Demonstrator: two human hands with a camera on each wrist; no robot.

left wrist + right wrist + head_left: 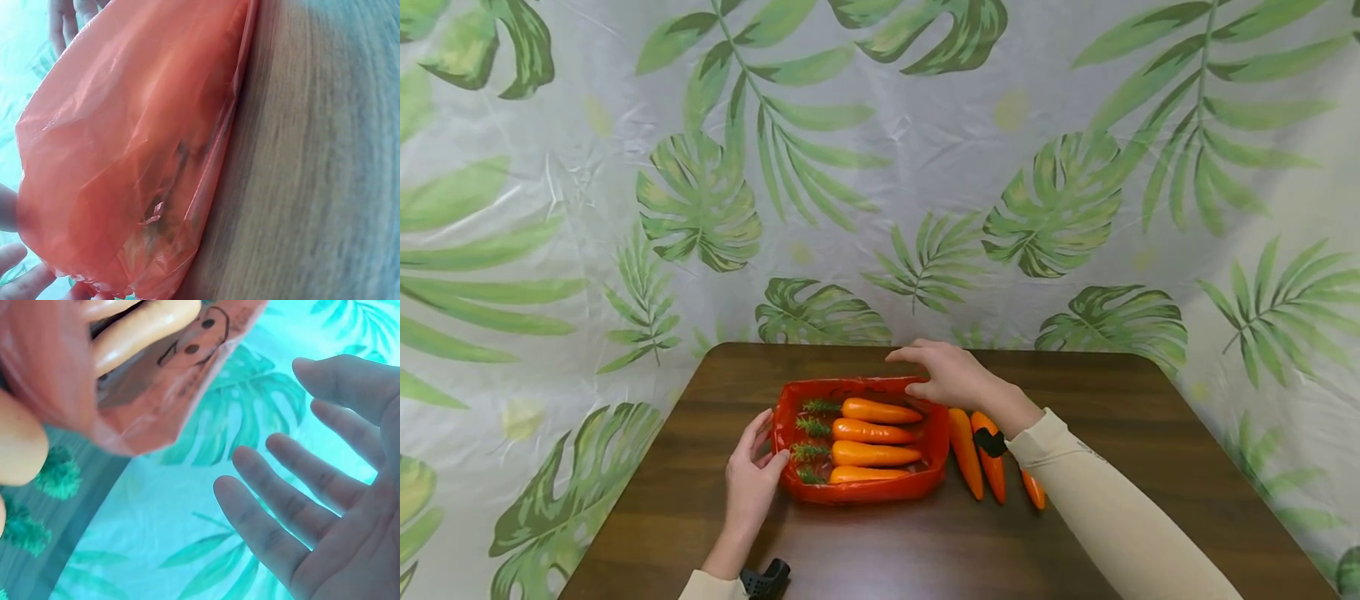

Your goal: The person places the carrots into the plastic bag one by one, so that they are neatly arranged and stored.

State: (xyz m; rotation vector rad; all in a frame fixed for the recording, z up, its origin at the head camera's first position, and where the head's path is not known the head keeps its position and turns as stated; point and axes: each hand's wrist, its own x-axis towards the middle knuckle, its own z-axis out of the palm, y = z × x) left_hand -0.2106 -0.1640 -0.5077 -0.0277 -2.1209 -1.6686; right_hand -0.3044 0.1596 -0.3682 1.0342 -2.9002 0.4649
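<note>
A red plastic bag [865, 493] sits spread open on the table, with several orange toy carrots [876, 453] lying side by side in it, green tops to the left. My left hand [751, 475] rests against the bag's left end, thumb and fingertips touching the plastic. In the left wrist view those fingers partly hide behind the bag [125, 144]. Over the bag's back right corner my right hand [951, 373] hovers, holding nothing. The right wrist view shows its fingers [269, 528] spread and apart from the bag [144, 428].
Three more carrots [966, 454] lie on the brown wooden table [865, 554] right of the bag, partly under my right forearm. A leaf-patterned sheet [880, 167] hangs behind the table's back edge. A black wrist strap [766, 577] is on my left wrist.
</note>
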